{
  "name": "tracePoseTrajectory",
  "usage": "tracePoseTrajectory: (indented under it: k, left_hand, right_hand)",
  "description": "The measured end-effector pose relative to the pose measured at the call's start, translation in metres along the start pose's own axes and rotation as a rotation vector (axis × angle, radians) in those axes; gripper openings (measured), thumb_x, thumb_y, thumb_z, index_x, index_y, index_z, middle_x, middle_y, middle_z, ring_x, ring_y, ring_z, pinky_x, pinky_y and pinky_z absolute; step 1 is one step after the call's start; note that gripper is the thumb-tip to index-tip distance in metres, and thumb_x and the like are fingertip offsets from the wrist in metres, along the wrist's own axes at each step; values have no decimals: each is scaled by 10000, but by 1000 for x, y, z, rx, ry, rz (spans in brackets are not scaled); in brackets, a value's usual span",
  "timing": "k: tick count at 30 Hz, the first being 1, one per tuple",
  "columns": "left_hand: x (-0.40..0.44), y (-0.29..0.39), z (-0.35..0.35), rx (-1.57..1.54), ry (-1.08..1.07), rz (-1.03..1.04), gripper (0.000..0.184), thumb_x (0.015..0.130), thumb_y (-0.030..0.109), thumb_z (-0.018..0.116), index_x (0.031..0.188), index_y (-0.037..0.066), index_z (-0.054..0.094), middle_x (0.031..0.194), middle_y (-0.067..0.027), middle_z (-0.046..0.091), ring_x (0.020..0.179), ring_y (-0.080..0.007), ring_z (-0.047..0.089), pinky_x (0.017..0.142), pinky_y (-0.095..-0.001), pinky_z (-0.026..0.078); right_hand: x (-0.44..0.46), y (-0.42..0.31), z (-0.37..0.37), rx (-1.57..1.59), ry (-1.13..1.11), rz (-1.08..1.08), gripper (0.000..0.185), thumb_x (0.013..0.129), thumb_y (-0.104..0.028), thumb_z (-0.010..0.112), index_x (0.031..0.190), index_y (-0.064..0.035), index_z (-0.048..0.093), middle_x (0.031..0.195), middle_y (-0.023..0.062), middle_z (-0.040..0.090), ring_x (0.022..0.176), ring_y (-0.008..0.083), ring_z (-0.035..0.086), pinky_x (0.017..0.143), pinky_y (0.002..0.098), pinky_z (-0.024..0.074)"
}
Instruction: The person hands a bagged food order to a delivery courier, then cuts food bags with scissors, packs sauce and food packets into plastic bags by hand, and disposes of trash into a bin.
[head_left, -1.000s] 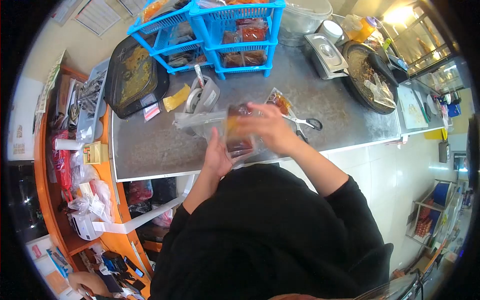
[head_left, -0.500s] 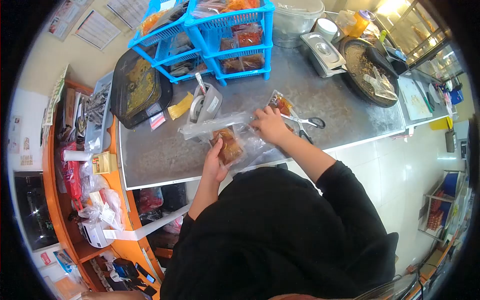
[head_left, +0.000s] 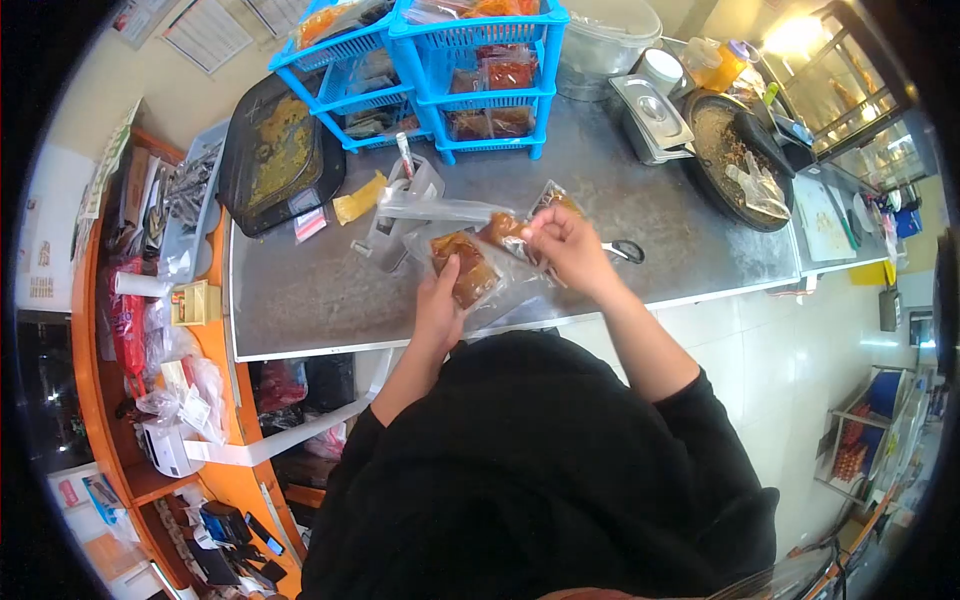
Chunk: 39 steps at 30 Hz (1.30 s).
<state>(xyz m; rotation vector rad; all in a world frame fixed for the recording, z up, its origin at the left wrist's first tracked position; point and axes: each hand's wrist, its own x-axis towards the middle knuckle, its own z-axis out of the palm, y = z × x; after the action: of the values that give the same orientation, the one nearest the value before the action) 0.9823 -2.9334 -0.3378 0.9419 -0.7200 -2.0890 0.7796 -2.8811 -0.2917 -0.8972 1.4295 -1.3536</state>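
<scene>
My left hand is closed on a clear flat packet of brown sauce, thumb on its face. My right hand pinches a small brown lump in clear film, just right of that packet; whether it is a separate sachet I cannot tell. Around both hands lies a crumpled clear plastic bag. Behind the right hand, another packet with reddish-brown contents rests on the metal table. Scissors lie beside the right wrist, partly hidden by it.
Blue stacked baskets of packets stand at the back. A grey holder with a pen and a yellow wrapper sit left of the hands. A dark tray is far left; a steel container and round pan are right.
My right hand has lifted off the bag and closed into a pinch, with the brown lump now at its fingertips. The left hand keeps its packet. The view has shifted slightly.
</scene>
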Motion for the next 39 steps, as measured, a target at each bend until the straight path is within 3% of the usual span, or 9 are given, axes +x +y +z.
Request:
tracePoseTrajectory:
  k: [1, 4, 7, 10, 16, 23, 25, 33, 39]
  left_hand:
    - [0, -2, 5, -41, -17, -27, 435, 960, 347, 488, 1275, 51, 438, 1186, -104, 559, 1095, -258, 561, 939, -461, 468]
    - [2, -12, 2, -110, -161, -8, 508, 945, 408, 485, 1301, 53, 412, 1231, -101, 541, 1110, -243, 554, 969, -431, 446]
    - [-2, -12, 14, -120, -240, 76, 480, 960, 396, 457, 1299, 57, 418, 1221, -110, 546, 1098, -233, 558, 945, -414, 460]
    - [0, -12, 16, -44, -141, 40, 443, 977, 368, 436, 1281, 46, 426, 1202, -125, 551, 1075, -232, 570, 929, -405, 470]
    - [-4, -21, 22, -26, -66, 60, 387, 997, 335, 407, 1233, 31, 450, 1139, -116, 576, 1002, -208, 593, 874, -355, 486]
    - [-4, -20, 16, -26, -201, 30, 402, 999, 315, 406, 1279, 27, 427, 1181, -105, 557, 1043, -197, 575, 929, -350, 455]
    - [3, -32, 5, 232, -186, 122, 407, 998, 310, 411, 1288, 25, 422, 1182, -97, 554, 1056, -188, 566, 942, -347, 447]
    - [-2, -22, 12, 168, -197, 47, 403, 1004, 307, 399, 1283, 18, 428, 1150, -77, 558, 1049, -167, 551, 929, -329, 446]
    - [6, -24, 0, 129, -250, 19, 421, 990, 344, 416, 1237, 6, 468, 1136, -100, 578, 1032, -196, 569, 920, -359, 454]
  right_hand:
    - [-8, 1, 9, 124, -49, 22, 186, 847, -184, 686, 833, -40, 569, 767, 8, 634, 677, 69, 556, 589, 270, 454]
    - [-23, 26, 30, -456, 71, -192, 238, 824, -259, 698, 812, -47, 588, 810, 76, 632, 672, 156, 580, 604, 308, 458]
    - [-33, 21, 34, -449, 114, -63, 272, 804, -295, 708, 817, -42, 607, 788, 96, 629, 656, 210, 593, 605, 331, 461]
    - [-37, 10, 29, -548, 3, 6, 216, 810, -219, 711, 871, -36, 612, 760, 38, 623, 652, 126, 565, 612, 276, 459]
    - [-45, 3, 34, -539, -208, 34, 206, 819, -198, 695, 899, -25, 615, 730, 34, 617, 621, 107, 551, 597, 267, 457]
    - [-25, -4, 32, -324, 83, -45, 153, 841, -160, 652, 884, -18, 618, 665, 62, 620, 581, 144, 586, 567, 296, 470]
    - [-22, -7, 31, -345, 44, -27, 139, 850, -154, 641, 909, -29, 625, 663, 65, 620, 586, 153, 591, 572, 300, 472]
    - [-31, 7, 35, -496, 13, -90, 278, 870, -123, 636, 1113, -48, 523, 791, 24, 594, 682, 99, 556, 636, 254, 478]
    - [-19, 19, 29, 9, -118, 147, 287, 844, -199, 677, 1039, -26, 556, 766, 48, 618, 654, 117, 591, 607, 270, 468]
